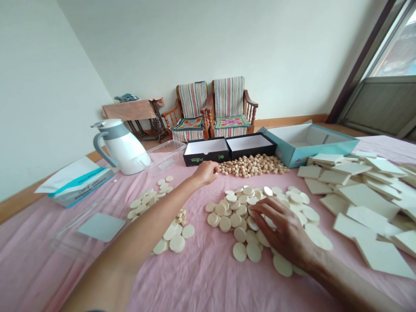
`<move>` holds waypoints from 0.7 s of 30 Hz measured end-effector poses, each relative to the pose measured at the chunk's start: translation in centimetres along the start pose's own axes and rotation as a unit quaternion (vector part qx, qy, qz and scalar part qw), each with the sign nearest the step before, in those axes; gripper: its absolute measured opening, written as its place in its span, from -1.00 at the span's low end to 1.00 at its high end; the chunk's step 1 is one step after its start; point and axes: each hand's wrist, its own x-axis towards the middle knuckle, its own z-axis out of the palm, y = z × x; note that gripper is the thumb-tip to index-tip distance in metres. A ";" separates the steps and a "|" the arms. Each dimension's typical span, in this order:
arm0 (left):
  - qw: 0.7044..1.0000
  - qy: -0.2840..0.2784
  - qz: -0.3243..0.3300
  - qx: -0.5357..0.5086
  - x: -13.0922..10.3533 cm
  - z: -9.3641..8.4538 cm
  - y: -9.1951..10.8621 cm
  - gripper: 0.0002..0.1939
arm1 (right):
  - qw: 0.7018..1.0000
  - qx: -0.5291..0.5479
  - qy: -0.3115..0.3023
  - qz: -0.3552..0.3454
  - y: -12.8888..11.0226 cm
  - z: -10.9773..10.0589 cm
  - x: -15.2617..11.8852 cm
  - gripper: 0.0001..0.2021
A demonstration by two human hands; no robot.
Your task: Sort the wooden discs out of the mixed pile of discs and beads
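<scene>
My left hand (207, 173) is stretched far forward, its fingers closed at the left edge of a heap of small wooden beads (256, 164). Whatever lies between those fingertips is too small to make out. Over a pile of round wooden discs (225, 223), my right hand (282, 225) curls its fingers and thumb together around the edge of a disc; the hand partly covers the pile. Beneath my left forearm lies a second group of discs (177, 243), partly hidden, with a little cluster of small wooden pieces (182, 216) beside it.
Two black boxes (206, 158) and a larger teal box (292, 155) stand behind the beads. Square wooden boards (360, 203) are heaped at right. To the left are a white jug (125, 149), a plastic bag (81, 182) and clear trays (165, 158), all on pink cloth (201, 281).
</scene>
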 end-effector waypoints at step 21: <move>0.978 -0.197 0.039 0.051 -10.9 -5.9 -3.9 -0.79 | 1.000 0.008 -0.020 -0.011 -0.1 0.2 -0.3 -0.87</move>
